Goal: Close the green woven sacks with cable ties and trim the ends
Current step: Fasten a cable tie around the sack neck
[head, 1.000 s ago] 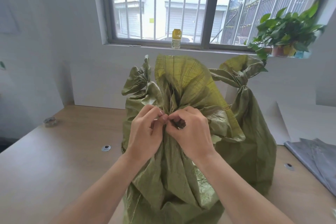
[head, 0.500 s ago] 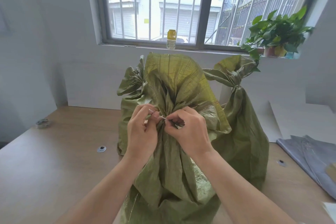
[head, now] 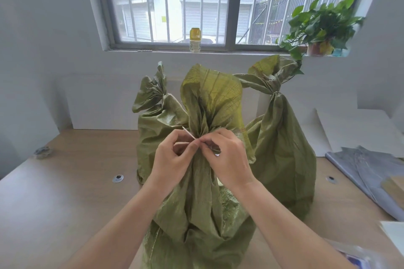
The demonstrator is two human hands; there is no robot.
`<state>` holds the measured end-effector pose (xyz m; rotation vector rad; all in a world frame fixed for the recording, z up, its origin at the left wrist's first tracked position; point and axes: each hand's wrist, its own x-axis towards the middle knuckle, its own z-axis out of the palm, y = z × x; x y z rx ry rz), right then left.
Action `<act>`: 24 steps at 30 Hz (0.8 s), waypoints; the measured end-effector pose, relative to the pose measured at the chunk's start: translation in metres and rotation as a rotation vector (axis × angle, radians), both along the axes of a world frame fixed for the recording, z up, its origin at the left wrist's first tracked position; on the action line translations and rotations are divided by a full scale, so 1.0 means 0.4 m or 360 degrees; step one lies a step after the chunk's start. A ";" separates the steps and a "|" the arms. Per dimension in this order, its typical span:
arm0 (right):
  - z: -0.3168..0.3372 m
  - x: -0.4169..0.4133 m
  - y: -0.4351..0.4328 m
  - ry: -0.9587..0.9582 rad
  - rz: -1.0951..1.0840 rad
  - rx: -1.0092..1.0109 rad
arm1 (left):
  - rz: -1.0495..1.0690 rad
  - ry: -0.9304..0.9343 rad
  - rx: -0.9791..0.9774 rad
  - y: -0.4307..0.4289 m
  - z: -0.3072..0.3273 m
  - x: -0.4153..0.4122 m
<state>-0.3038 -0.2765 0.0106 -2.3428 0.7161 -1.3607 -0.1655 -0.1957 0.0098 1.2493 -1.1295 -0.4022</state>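
Room: daylight falls through a barred window (head: 175,6) onto a pale wooden bench (head: 65,192). A small bottle (head: 195,39) and a potted plant (head: 321,26) stand on the sill.
Sacks: three green woven sacks stand upright on the bench. The front sack (head: 207,192) is nearest the person, with the left-rear sack (head: 157,120) and right-rear sack (head: 282,144) just behind it.
Left hand (head: 172,159): pinches the white cable tie (head: 188,132) between thumb and forefinger at the front sack's gathered neck. The tie's free tail pokes up and to the left.
Right hand (head: 229,159): fingers curled, their tips meeting the left hand's at the same tie and pinching it against the bunched fabric.
Done: both rear sacks look closed, their necks cinched. A pale band shows round the right-rear sack's neck, and neither shows a long tail.
In hand: the tie seems looped round the front sack's neck; whether it is fully tight I cannot tell.
Left to do: most likely the final pull, then trimming that tail. No cutter is in view.
Aside: grey sheets (head: 360,166) lie at the bench's right edge.
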 end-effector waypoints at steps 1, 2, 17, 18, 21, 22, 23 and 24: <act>-0.002 0.000 0.000 -0.0004 0.0001 0.0013 | -0.0006 -0.0002 0.0014 -0.002 0.000 0.000; -0.004 -0.001 0.000 -0.0019 0.0004 0.0035 | -0.0017 -0.0007 0.0031 -0.002 0.001 -0.001; -0.019 -0.082 0.020 -0.0091 -0.0159 0.0349 | 0.0534 -0.0253 -0.0140 -0.016 -0.023 -0.056; -0.023 -0.090 0.022 -0.0094 -0.0170 0.0369 | 0.0632 -0.0333 -0.0206 -0.011 -0.017 -0.063; -0.042 -0.116 0.023 -0.0125 -0.0222 0.0428 | 0.0739 -0.0605 -0.0414 -0.005 -0.003 -0.092; -0.049 -0.126 0.022 -0.0144 -0.0234 0.0461 | 0.0716 -0.0681 -0.0452 -0.007 0.000 -0.106; -0.057 -0.138 0.022 -0.0164 -0.0244 0.0497 | 0.0677 -0.0748 -0.0477 -0.010 0.002 -0.122; -0.066 -0.151 0.023 -0.0180 -0.0255 0.0527 | 0.0629 -0.0805 -0.0494 -0.014 0.001 -0.139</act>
